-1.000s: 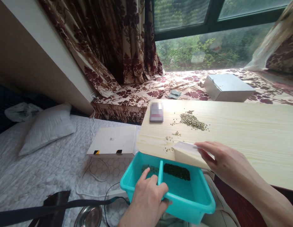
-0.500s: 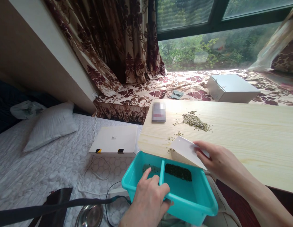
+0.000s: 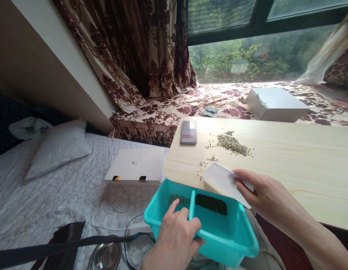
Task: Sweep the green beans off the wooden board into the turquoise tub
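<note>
My left hand (image 3: 181, 232) grips the near rim and divider of a turquoise two-compartment bin (image 3: 218, 245), held just below the table edge. Dark green beans (image 3: 211, 204) lie in its right compartment, and a few small bits are scattered in the left one. Between the thumb and fingers of my right hand (image 3: 254, 187) is a thin white plastic sheet (image 3: 220, 178), tilted over the table's edge above the bin. Loose beans (image 3: 202, 165) lie just beyond the sheet's left end. A larger pile of beans (image 3: 232, 144) is spread farther back on the wooden table (image 3: 297, 161).
A pixelated flat box (image 3: 188, 132) sits at the table's back left corner. Left of the table, a white box (image 3: 136, 165), a metal bowl (image 3: 106, 255) and cables are on the bed (image 3: 64, 198). A white carton (image 3: 277, 105) stands on the window seat.
My right hand has tilted the white sheet so more of its face shows, and shifted it slightly at the table edge. My left hand keeps its hold on the bin.
</note>
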### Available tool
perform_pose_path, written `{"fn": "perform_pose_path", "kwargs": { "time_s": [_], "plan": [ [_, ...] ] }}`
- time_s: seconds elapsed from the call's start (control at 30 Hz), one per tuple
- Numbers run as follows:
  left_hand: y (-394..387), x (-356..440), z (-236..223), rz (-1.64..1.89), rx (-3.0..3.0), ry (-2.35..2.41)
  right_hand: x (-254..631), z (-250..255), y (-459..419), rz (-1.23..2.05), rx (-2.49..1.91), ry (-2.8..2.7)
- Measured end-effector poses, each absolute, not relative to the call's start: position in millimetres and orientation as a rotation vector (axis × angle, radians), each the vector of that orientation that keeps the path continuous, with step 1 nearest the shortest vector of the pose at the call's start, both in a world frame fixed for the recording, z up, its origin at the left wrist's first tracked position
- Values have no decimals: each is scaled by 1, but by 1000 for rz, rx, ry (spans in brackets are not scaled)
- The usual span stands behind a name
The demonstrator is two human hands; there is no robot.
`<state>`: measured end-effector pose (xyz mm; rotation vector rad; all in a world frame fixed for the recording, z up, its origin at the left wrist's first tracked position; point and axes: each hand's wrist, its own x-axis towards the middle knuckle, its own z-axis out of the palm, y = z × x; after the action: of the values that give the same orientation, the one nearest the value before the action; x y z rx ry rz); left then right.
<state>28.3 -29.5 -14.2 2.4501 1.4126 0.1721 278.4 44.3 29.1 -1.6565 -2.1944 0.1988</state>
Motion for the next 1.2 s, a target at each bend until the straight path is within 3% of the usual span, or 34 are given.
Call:
{"fn": "perform_pose_path", "kwargs": {
  "time_s": [1.2],
  "plan": [
    [-32,15,-14,227,2422,1476,259,38,60,-128,-1394,-2416]
  ]
}}
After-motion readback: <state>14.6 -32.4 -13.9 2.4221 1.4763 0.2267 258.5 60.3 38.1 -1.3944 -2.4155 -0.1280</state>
